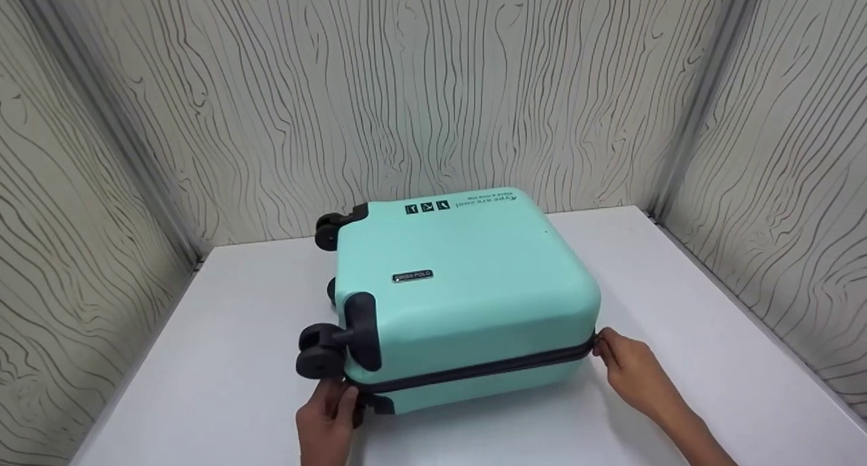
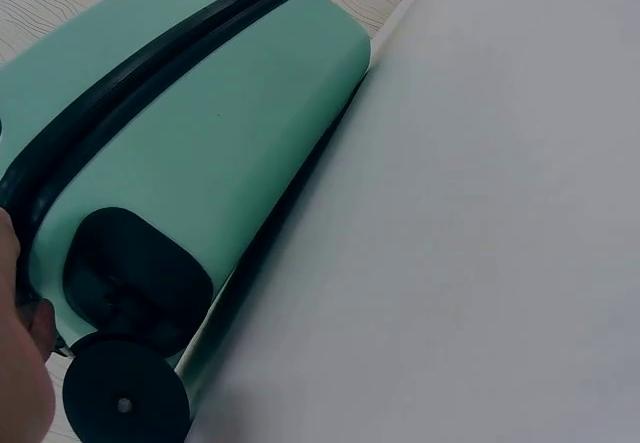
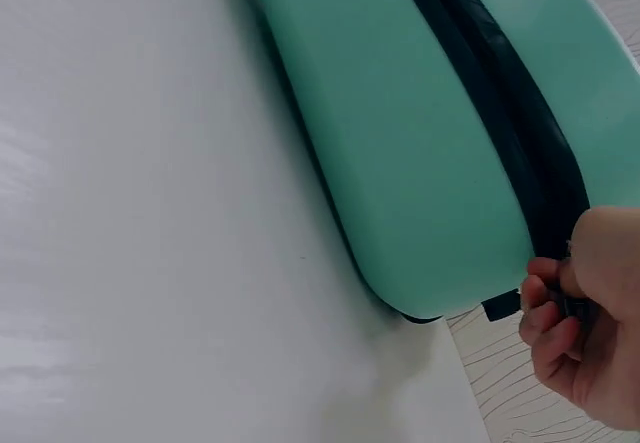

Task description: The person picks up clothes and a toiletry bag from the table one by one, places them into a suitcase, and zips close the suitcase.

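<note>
A mint-green hard-shell suitcase (image 1: 467,263) lies flat on a white table (image 1: 223,344), its wheels pointing left. A dark zipper band (image 1: 481,368) runs round its side. At the near left corner, my left hand (image 1: 328,418) grips the suitcase below a black wheel (image 1: 322,351), with the thumb at the zipper band and some fingers hidden behind the corner. My right hand (image 1: 630,368) is at the near right corner, at the end of the visible band. In the right wrist view, the curled fingers of that right hand (image 3: 590,323) pinch a small dark zipper pull.
Wood-grain patterned panels (image 1: 433,100) stand behind the table and on both sides. Another black wheel (image 1: 328,230) sticks out at the suitcase's far left corner. The suitcase lies close to the back panel.
</note>
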### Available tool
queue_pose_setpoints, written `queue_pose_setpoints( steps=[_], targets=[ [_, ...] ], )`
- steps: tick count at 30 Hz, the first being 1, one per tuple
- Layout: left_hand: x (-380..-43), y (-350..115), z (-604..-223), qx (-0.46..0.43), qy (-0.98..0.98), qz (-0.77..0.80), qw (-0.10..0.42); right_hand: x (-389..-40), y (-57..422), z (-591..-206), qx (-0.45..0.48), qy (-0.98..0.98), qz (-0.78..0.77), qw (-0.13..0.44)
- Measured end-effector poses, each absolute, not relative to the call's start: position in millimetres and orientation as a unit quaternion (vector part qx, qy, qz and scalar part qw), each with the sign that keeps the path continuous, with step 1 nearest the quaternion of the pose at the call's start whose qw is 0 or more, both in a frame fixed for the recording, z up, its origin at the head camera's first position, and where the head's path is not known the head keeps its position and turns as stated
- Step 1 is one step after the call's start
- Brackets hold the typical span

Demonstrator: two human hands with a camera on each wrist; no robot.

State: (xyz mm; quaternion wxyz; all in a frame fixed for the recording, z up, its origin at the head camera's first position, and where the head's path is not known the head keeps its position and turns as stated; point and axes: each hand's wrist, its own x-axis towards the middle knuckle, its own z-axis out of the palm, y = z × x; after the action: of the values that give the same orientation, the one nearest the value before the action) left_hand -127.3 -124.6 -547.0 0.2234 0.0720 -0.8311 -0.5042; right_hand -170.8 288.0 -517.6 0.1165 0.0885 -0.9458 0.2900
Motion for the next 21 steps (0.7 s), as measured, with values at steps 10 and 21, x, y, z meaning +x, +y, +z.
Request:
queue_pose_setpoints(
  steps=[10, 21],
  targets=[
    [-126.1, -123.7, -550.0, 0.057, -0.830, -0.499, 0.242, -168.5, 277.7, -514.2, 0.030, -0.970, 0.226, 0.090],
    [-124.1, -120.4, -546.7, 0.027, -0.828, -0.497, 0.258, -162.8, 257.3, -525.9, -0.005, -0.949, 0.172, 0.266]
  ],
)
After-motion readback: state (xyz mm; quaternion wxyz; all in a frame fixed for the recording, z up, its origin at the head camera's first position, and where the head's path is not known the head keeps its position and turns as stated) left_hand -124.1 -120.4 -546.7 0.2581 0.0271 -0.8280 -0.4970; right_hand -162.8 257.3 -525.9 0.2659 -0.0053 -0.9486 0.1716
